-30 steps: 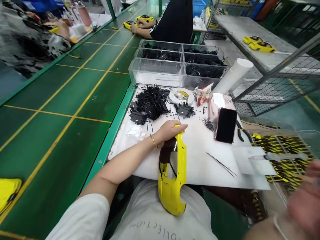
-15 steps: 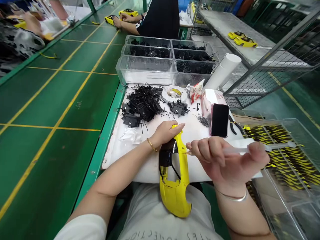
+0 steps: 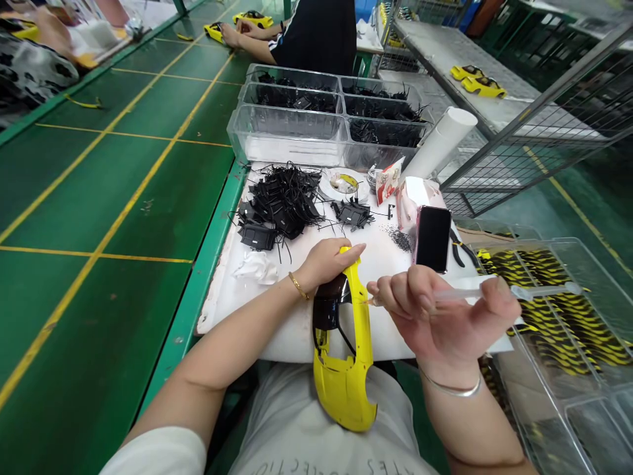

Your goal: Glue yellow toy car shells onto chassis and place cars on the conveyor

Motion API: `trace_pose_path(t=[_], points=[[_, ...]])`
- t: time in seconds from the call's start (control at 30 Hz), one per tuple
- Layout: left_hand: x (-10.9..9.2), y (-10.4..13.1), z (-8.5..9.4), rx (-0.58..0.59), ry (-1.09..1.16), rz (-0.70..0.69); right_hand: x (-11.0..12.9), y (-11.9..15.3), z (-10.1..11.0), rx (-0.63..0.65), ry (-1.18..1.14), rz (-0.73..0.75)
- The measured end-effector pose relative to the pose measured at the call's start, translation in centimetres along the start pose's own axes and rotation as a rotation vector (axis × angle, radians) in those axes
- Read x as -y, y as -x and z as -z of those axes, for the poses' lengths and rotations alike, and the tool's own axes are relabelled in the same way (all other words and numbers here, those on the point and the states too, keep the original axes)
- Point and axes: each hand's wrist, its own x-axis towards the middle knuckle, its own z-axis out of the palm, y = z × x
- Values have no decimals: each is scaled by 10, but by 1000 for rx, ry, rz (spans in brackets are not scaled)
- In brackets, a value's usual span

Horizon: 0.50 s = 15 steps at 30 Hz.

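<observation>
My left hand (image 3: 330,264) is closed around the far end of a yellow toy car body (image 3: 345,389), which stands on its side at the table's near edge. Its dark window piece (image 3: 327,310) faces left. In my right hand (image 3: 445,316) is a clear plastic syringe (image 3: 459,294), lying across the fingers with its plunger out to the right. The tip of the syringe points at the car body's upper side; whether it touches, I cannot tell. Beyond my left hand lies a heap of black parts with thin strands (image 3: 284,201), beside a crumpled white tissue (image 3: 256,268).
A roll of tape (image 3: 344,185), a phone (image 3: 432,239), black-handled pliers (image 3: 463,251) and tiny black bits (image 3: 398,239) lie on the white table. Clear bins (image 3: 289,135) stand behind. At right is a tray of yellow-black parts (image 3: 558,316). A co-worker (image 3: 316,36) handles a yellow car ahead.
The view has shifted slightly. My right hand and the syringe have moved a little left; the grip on the car body is the same.
</observation>
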Motion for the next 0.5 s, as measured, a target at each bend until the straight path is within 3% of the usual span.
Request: trace_pose_path(t=[0.37,0.5], points=[[-1,1,0,11,11,16,-3,0,-3,-32,70,3],[-2,2,2,19,19,19,-10,31,-4,-33,349,96]])
